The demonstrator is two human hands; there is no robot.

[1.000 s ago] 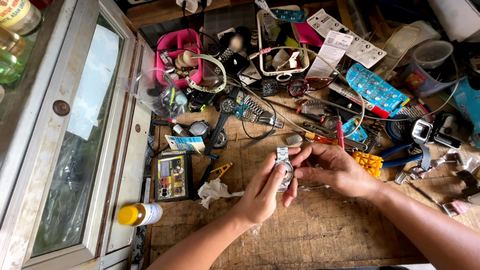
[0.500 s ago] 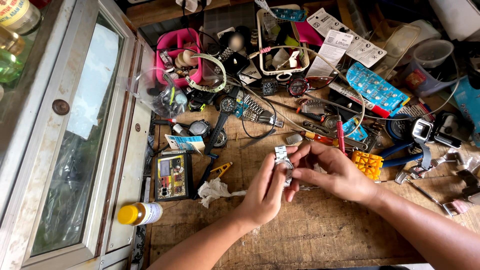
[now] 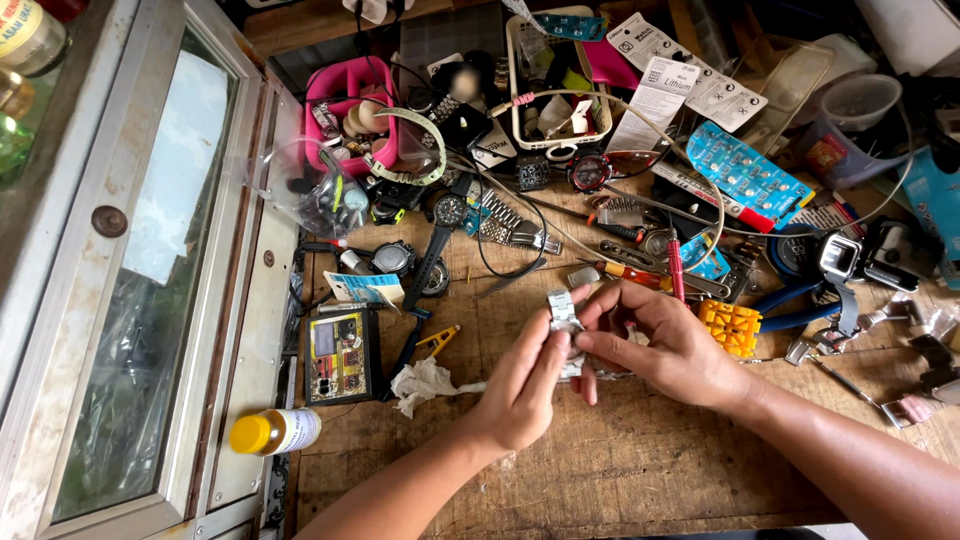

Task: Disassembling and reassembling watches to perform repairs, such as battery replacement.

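Watch (image 3: 563, 318), a silver one with a metal band, is held above the middle of the wooden desk (image 3: 620, 480) between both hands. The left hand (image 3: 525, 385) is closed around its lower part, fingers clenched on it from below. The right hand (image 3: 665, 345) pinches it from 3 o'clock, thumb and forefinger pressed on the case. A crumpled tissue (image 3: 425, 382) lies at 9 o'clock from the hands, a yellow-capped bottle (image 3: 275, 432) farther out at 8 o'clock. An orange block (image 3: 730, 327) sits at 3 o'clock, just beside the right hand. Loose watches and tools are spread at 12 o'clock.
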